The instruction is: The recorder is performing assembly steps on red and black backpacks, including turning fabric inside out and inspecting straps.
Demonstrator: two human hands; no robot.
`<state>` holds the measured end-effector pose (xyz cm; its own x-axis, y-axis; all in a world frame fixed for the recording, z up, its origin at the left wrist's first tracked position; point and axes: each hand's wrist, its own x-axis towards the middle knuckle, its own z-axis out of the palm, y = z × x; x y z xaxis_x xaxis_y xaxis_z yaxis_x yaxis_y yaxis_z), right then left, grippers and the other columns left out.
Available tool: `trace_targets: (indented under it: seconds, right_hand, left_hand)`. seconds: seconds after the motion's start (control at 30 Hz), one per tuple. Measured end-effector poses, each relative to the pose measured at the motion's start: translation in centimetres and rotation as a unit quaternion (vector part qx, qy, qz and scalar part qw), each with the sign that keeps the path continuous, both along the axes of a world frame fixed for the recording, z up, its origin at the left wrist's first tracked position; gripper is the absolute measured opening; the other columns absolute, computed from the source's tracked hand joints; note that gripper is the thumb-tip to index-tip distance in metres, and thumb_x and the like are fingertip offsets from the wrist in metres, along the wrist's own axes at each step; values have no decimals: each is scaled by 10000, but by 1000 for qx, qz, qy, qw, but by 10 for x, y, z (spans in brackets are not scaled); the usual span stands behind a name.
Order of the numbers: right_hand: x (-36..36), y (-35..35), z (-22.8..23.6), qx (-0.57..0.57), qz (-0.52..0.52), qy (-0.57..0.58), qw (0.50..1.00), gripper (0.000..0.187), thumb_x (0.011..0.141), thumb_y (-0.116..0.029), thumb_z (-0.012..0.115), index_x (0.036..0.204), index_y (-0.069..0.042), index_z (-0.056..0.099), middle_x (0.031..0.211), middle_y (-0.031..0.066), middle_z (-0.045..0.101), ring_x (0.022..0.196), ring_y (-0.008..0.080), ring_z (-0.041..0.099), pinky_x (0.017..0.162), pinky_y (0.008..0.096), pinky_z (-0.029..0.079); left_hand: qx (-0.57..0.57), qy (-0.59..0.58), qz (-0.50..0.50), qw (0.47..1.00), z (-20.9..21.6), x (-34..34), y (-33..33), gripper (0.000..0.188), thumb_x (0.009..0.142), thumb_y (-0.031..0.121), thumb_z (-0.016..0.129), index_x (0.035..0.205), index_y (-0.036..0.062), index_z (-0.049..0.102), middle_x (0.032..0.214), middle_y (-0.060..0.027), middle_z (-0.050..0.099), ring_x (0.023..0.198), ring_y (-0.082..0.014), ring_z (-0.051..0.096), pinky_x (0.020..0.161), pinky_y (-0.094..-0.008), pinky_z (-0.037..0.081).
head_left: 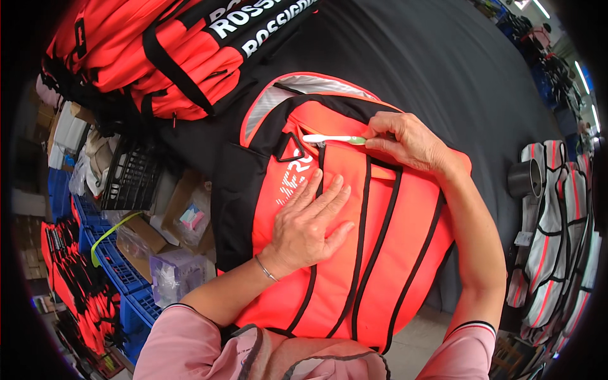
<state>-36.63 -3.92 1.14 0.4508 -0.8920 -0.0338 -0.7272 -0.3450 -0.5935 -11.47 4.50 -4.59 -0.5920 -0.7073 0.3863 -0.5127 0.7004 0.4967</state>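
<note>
A red and black backpack (278, 234) lies in front of me, its grey-lined top flap (266, 111) standing up at the far side. My right hand (399, 142) pinches the green end of a white toothbrush (335, 139). The brush head points left, over the red panel close to a black triangular ring (291, 147). Flat on the bag's red fabric, beside the white print, rests my left hand (310, 221), its fingers stretched out and holding nothing. Black-edged straps run down the panel under and beside my hands.
A stack of red and black bags (177, 57) lies at the far left on the black-covered table (405, 57). Left of me are a black basket (132, 174), blue crates (130, 275) and a purple box (177, 275). Grey strapped pieces (548, 234) hang at the right beside a dark cup (524, 178).
</note>
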Motion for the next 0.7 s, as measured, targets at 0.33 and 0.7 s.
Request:
trace_targets:
  seconds: [0.33,0.7]
  right_hand:
    - [-63,57,60,15,-51,237,970,125,855,-159,662,879,-40,630,912,106,633,839,345,635,695,444,503]
    - [-81,241,55,-160,-381,122,903,111,924,-158,596,950,-61,548,882,135,580,877,365,606,730,465,489]
  left_hand:
    - [-4,34,5,999,-1,1,2,503,782,222,774,1242,52,665,1304,-148,629,1267,-405,537,1043,-437,457]
    - [-16,-3,21,1000,-15,9,-3,461,868,108,658,1321,47,601,1394,-156,563,1347,-428,444,1123,-463,363]
